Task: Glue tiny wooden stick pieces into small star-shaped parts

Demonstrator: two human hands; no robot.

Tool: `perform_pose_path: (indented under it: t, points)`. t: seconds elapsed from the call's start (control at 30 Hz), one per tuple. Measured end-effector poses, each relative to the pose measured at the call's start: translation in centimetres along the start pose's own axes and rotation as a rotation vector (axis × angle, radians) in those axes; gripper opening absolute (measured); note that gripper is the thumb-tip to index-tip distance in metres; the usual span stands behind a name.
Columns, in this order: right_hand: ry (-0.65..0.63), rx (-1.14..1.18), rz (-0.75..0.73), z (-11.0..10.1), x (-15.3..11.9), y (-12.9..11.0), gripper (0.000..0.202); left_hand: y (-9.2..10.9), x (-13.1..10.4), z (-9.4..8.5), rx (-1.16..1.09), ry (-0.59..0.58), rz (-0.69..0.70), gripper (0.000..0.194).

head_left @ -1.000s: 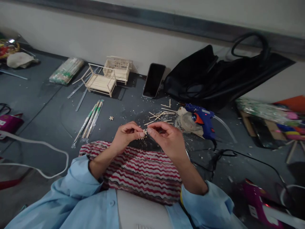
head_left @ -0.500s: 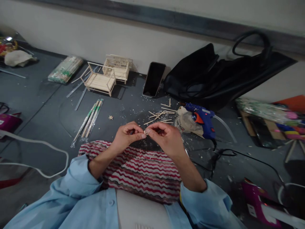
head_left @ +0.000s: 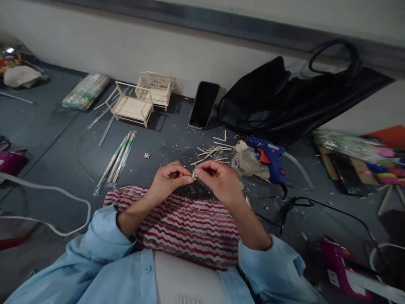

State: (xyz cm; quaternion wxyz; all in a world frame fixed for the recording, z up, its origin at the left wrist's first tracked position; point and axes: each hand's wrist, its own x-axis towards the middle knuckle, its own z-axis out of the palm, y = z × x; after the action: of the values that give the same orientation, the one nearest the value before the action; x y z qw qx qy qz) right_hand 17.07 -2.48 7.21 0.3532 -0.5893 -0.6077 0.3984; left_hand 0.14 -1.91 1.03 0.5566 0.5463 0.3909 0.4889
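Pinching wooden piece point(head_left: 194, 175), glue-gun label point(head_left: 276, 147) unreadable

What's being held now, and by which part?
A small pale piece, pinched between the left hand and right hand; exact gripped part can't be told.

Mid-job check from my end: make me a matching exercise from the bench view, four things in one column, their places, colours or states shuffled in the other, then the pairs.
Things:
1. Glue gun
2. Phone
3. Small pale piece
4. Cloth

Descriptions:
A. Pinched between the fingertips of the left hand and right hand
B. Patterned with wavy red stripes
C. Blue, with an orange trigger
D. Propped at a tilt, screen dark

Pairs: 1-C, 2-D, 3-A, 4-B
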Motion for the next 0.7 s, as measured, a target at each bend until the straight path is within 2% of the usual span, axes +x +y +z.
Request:
perform_pose_path:
  t: [0.1,0.27,0.4,0.7]
  points:
    - [-0.009,0.013,0.013,-0.01,0.13,0.29,0.016,0.06,0.00,0.02,-0.002,0.002,-0.007,0.026]
    - [-0.094,0.035,0.019,-0.15,0.24,0.56,0.017,0.20,-0.01,0.06,0.004,0.008,-0.024,0.026]
    - [-0.093,0.077,0.041,-0.10,0.24,0.48,0.016,0.34,0.00,0.13,0.001,0.014,-0.033,0.025]
    - [-0.057,0.410,0.252,-0.10,0.21,0.36,0.022,0.08,-0.21,0.15,-0.177,0.092,-0.095,0.024]
